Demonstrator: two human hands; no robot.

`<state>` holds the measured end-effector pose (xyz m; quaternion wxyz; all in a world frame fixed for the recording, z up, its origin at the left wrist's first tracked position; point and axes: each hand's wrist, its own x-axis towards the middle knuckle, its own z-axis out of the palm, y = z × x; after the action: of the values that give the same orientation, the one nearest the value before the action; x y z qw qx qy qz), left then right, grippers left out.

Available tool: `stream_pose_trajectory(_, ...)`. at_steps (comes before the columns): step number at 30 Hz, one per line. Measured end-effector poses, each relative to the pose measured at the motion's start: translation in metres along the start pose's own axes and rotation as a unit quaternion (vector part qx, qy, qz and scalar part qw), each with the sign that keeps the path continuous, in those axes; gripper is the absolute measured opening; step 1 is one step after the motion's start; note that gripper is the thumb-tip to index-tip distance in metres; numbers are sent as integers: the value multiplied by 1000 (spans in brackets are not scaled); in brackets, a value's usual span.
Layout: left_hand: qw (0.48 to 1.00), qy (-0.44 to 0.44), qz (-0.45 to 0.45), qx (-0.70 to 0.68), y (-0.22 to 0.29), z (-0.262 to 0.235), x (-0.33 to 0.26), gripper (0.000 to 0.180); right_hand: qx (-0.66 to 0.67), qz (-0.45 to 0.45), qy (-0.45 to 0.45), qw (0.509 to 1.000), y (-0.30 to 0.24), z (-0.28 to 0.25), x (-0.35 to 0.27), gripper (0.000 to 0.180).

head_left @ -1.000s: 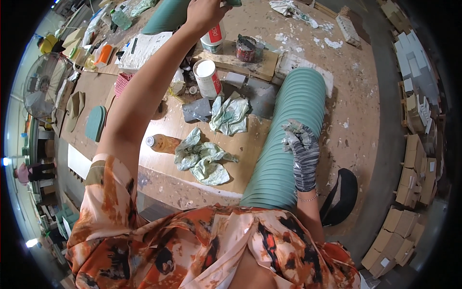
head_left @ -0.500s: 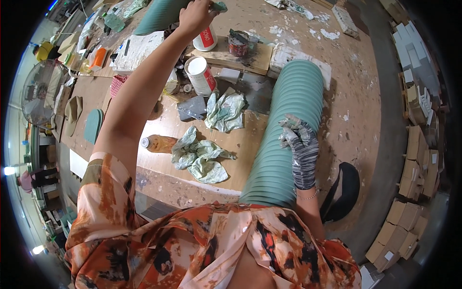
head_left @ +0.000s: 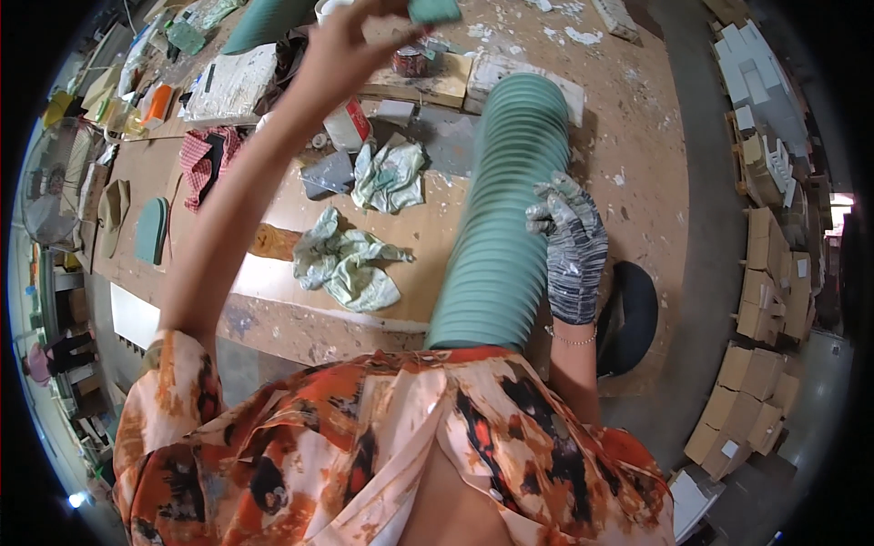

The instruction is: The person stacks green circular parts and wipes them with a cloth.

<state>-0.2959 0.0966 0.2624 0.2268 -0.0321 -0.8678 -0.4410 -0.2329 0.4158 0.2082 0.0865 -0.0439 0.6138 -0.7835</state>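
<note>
Our ribbed green tube (head_left: 501,209) lies on the table (head_left: 642,136), its long axis running from our torso away, slightly rightward. Hands apart, our left hand (head_left: 346,50) holds a green pad (head_left: 435,11); whether our curled, gloved right hand (head_left: 574,232) grips the tube, we cannot tell.

Bare left hand (head_left: 350,44) holding green block (head_left: 435,11), gloved right hand (head_left: 572,227) at ridged green tube (head_left: 499,182), which reaches worktable's (head_left: 642,200) near edge

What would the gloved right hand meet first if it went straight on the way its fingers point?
Probably the green ribbed tube: the gloved right hand overlaps its right edge in the picture. Depth is unclear, so contact can't be confirmed.
</note>
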Motion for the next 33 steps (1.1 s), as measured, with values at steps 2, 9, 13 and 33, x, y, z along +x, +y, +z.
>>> stream_pose_trajectory(2, 990, -51, -55, -116, 49, 29, -48, 39, 52, -17, 4, 998, -10, -6, -13, 28)
stream_pose_trajectory(9, 945, -59, -185, -264, 83, 89, -196, 40, -428, -404, -86, 804, 18, -11, -45, 34)
stream_pose_trajectory(13, 947, -46, -179, -261, 103, 83, -231, 41, -463, -332, -113, 814, 28, -16, -73, 42)
stream_pose_trajectory(33, 965, -106, -120, -208, 112, 55, -309, 55, 196, 63, -166, 964, 51, -28, -139, 24)
